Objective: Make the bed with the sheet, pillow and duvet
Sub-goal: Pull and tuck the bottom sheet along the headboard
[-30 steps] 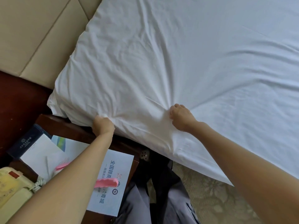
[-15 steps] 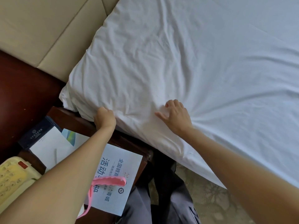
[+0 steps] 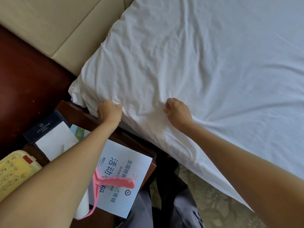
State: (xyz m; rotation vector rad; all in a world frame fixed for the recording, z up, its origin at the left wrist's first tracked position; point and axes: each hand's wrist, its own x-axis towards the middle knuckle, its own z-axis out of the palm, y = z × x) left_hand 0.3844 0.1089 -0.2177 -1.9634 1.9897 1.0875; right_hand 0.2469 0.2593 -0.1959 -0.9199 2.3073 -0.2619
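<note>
A white sheet (image 3: 205,66) covers the mattress, wrinkled toward the near left corner, with its edge hanging loose down the bed's side at the right. My left hand (image 3: 109,111) is closed on the sheet at the mattress edge beside the corner. About a hand's width to the right, my right hand (image 3: 178,111) pinches a fold of the sheet on top of the bed. Creases radiate from both grips. No pillow or duvet is in view.
A dark wooden nightstand (image 3: 79,111) touches the bed's corner and carries a printed paper (image 3: 125,176), a notepad (image 3: 54,140), a cream telephone (image 3: 14,173) and a pink strap (image 3: 113,183). A beige padded headboard (image 3: 65,25) is at top left. Patterned carpet (image 3: 213,203) lies below.
My right hand went from a fist to flat fingers and now pinches the sheet again. My left hand shifted slightly along the edge. The view has drifted left.
</note>
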